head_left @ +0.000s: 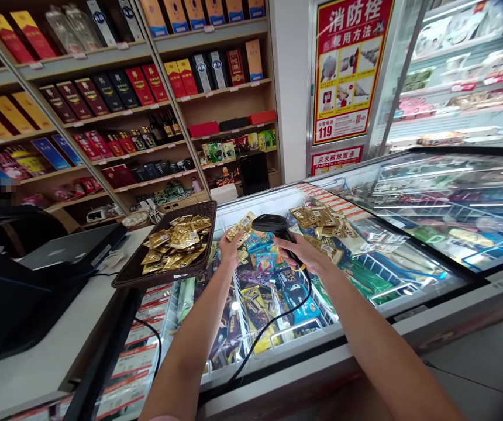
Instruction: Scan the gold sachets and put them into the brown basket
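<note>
My left hand (pixel 228 250) pinches a small gold packet (pixel 243 225) by its lower left end, and a barcode shows on its upper face. Wrapped around the handle of a black barcode scanner (pixel 271 223) is my right hand (pixel 300 252); the scanner's head points left, close beside the packet. A black cable (pixel 273 320) loops from the handle down toward the front edge of the freezer. Left of my hands, a brown woven basket (pixel 122 277) holds a heap of gold packets (pixel 179 241). More gold packets (pixel 321 219) lie in a pile on the glass lid, to the right of the scanner.
Beneath my arms is a chest freezer (pixel 352 356) with a glass top, with wrapped frozen goods in wire baskets inside. A white counter (pixel 27 374) with dark equipment stands at left. Shelves of boxed bottles (pixel 137 88) line the back; lit display shelves (pixel 466 76) are at right.
</note>
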A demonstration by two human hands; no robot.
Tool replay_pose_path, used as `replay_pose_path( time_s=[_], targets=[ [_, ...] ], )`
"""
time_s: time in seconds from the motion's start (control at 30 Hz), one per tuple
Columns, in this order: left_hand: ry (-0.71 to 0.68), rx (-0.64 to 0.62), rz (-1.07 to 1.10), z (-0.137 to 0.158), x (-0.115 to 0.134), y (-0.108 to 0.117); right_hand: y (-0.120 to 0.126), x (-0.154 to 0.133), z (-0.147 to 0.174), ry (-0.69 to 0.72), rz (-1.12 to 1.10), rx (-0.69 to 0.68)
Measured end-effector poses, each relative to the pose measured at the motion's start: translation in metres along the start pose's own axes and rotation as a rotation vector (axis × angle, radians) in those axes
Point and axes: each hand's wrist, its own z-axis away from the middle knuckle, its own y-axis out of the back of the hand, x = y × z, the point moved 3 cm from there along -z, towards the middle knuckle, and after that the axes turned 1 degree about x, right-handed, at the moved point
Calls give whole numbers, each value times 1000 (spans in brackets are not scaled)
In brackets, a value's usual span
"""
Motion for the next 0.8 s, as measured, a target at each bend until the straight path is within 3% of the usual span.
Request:
replay_pose_path(
  time_s=[0.23,0.37,0.47,0.53,0.57,0.7,0.8],
  targets=[
    [-26,-138,-259,8,14,-7,1,2,-2,-14,-103,36],
    [-56,-309,-470,1,62,-6,1,-1,1,18,-246,44],
    [-88,-318,-600,-12,115,21,1,-2,3,24,-311,26],
    [-104,-206,-926,-21,148,53,2,0,3,18,-316,21],
    [-97,-84,-1110,-23,162,71,3,1,2,13,-312,22],
    [5,217,-1311,-23,189,127,6,5,0,17,-315,42],
    [9,424,-1409,-20,191,139,8,5,-1,47,-330,65]
  ],
)
